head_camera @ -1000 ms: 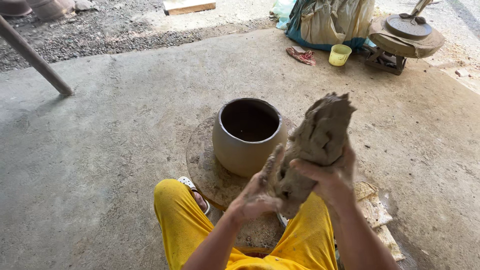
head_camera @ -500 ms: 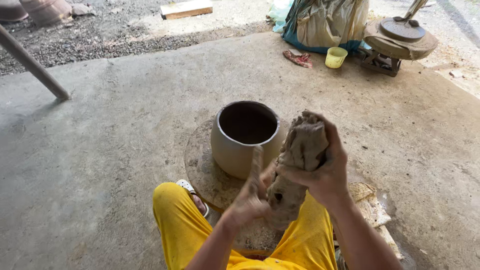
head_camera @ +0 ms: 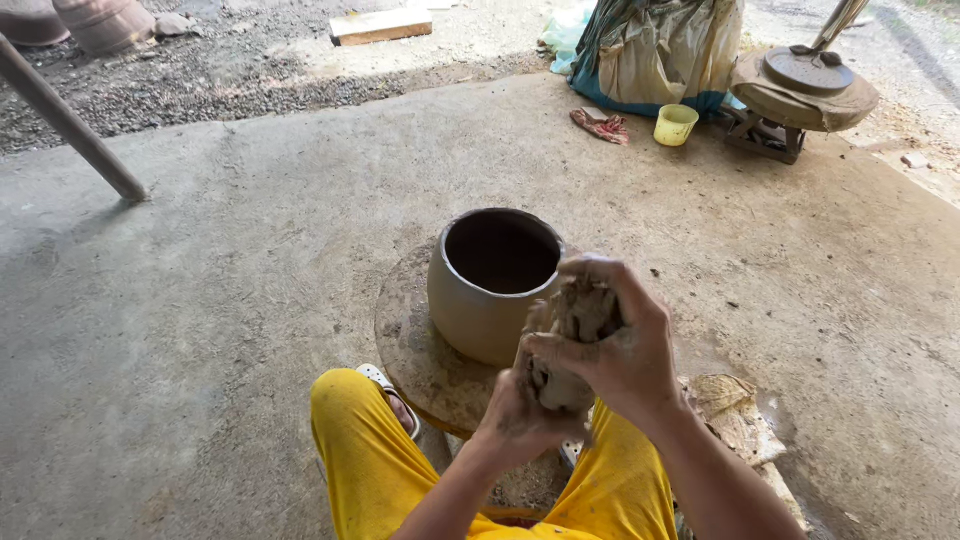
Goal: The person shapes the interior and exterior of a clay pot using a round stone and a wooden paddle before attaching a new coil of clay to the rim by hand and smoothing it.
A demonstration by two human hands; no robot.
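Clay lump (head_camera: 572, 345), grey-brown, rough and damp-looking, is sitting upright between both hands, just at 4 o'clock of the open clay pot (head_camera: 493, 283) on the round turntable (head_camera: 410, 345). The right hand (head_camera: 615, 345) is wrapping its grip tight over the top; the left hand (head_camera: 520, 412) is clamping the base from below.

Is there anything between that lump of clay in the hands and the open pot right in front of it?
Nothing visible. Both hands, left hand and right hand, grip the clay lump just beside the rim of the clay pot, whose mouth is open and uncovered.
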